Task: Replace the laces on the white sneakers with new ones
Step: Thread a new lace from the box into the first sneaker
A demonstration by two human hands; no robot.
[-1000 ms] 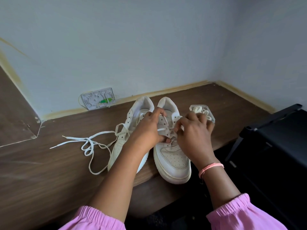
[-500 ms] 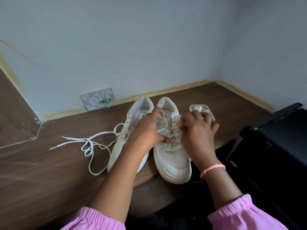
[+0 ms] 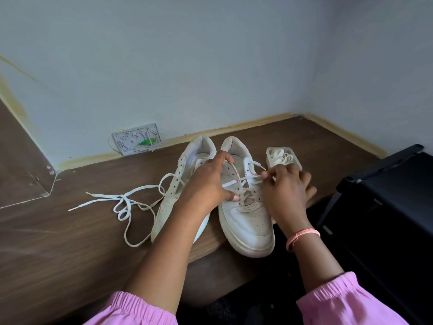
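While the left hand steadies the right sneaker on the table, thumb pressing its eyelets, the right hand pinches the lace, likely drawing it free.

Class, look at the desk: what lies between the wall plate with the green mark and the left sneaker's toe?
In the head view, a loose white lace lies on the wooden desk between the wall plate and the left sneaker.
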